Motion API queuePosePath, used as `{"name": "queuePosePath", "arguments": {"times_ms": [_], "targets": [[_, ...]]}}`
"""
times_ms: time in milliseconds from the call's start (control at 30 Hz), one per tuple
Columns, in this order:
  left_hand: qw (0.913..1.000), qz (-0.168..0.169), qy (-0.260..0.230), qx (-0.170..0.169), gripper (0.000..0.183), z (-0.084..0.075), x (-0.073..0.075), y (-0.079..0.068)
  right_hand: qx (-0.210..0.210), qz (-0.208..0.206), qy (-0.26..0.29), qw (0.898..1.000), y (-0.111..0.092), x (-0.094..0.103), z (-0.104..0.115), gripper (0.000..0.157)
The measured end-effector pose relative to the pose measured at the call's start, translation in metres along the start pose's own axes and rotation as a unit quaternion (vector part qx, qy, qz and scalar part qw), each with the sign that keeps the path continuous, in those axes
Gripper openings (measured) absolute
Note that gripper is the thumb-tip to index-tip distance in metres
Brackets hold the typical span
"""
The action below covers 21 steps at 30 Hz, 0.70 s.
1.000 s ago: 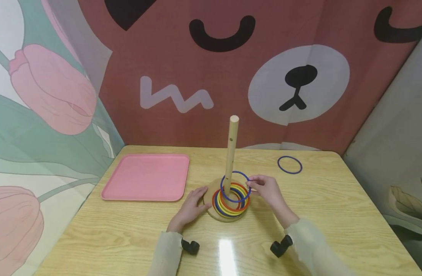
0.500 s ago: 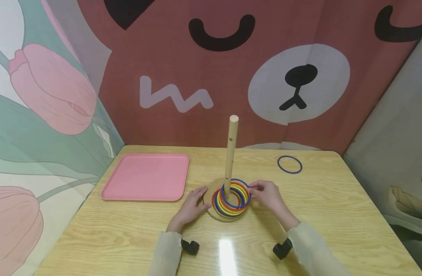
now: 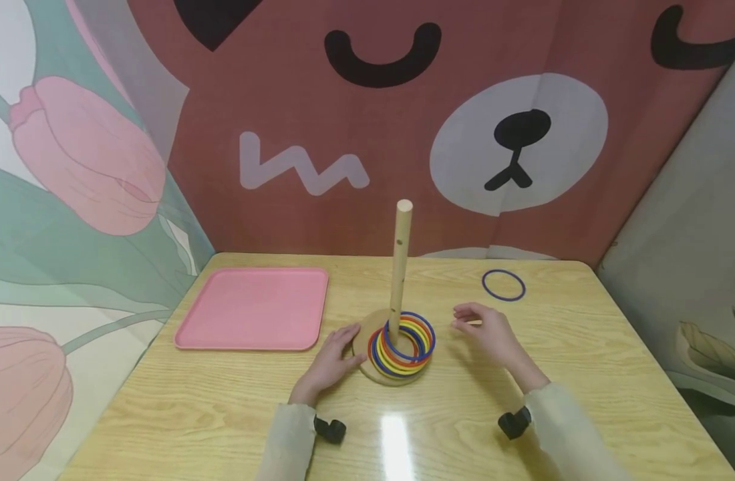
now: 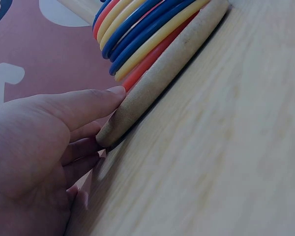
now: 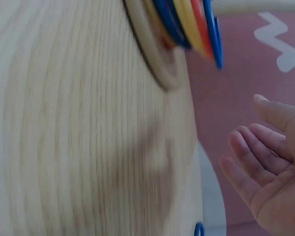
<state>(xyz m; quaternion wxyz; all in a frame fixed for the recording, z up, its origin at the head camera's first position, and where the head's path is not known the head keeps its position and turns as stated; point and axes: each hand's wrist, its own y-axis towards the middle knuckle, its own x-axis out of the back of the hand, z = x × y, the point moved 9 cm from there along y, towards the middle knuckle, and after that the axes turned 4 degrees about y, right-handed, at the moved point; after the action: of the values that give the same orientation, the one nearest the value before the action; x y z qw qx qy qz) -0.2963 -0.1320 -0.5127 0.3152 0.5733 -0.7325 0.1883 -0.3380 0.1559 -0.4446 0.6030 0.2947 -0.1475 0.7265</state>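
A wooden ring stand has an upright peg [image 3: 400, 267] on a round base [image 3: 367, 334]. Red, yellow and blue rings [image 4: 152, 39] are stacked around the foot of the peg, with a blue ring [image 3: 429, 327] topmost and tilted. My left hand [image 3: 331, 361] holds the near left edge of the base. Its thumb [image 4: 96, 101] lies over the rim by the lowest red ring, its fingers against the base's side. My right hand [image 3: 488, 334] hovers to the right of the stack, fingers relaxed and apart from the rings, holding nothing.
A pink tray [image 3: 253, 308] lies on the left of the wooden table [image 3: 223, 401]. One loose blue ring [image 3: 484, 284] lies flat at the back right. A curtain with a bear print [image 3: 343, 220] hangs behind the table's back edge.
The blue ring in my right hand has come down around the peg onto the stack and been let go. My right hand has drawn back to the right. My left hand stays put.
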Motion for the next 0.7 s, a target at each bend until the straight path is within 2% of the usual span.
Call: {"name": "queuePosePath", "arguments": {"times_ms": [133,233,433,700], "targets": [[0.9998,-0.006,0.011,-0.013,0.067,-0.001,0.0,0.0,0.007,-0.009,-0.012,1.0,0.004,0.012,-0.016,0.038],[0.9996,-0.007,0.012,-0.024,0.068,-0.002,0.001,0.0,0.004,0.002,-0.025,1.0,0.009,0.022,-0.032,0.044],[1.0,0.004,-0.001,-0.002,0.068,0.003,0.0,0.001,-0.036,0.022,-0.039,0.998,0.018,0.044,-0.069,0.055],[1.0,0.008,0.004,-0.003,0.068,0.004,-0.002,0.002,-0.062,-0.008,-0.081,0.995,0.032,0.076,-0.1,0.062]]}}
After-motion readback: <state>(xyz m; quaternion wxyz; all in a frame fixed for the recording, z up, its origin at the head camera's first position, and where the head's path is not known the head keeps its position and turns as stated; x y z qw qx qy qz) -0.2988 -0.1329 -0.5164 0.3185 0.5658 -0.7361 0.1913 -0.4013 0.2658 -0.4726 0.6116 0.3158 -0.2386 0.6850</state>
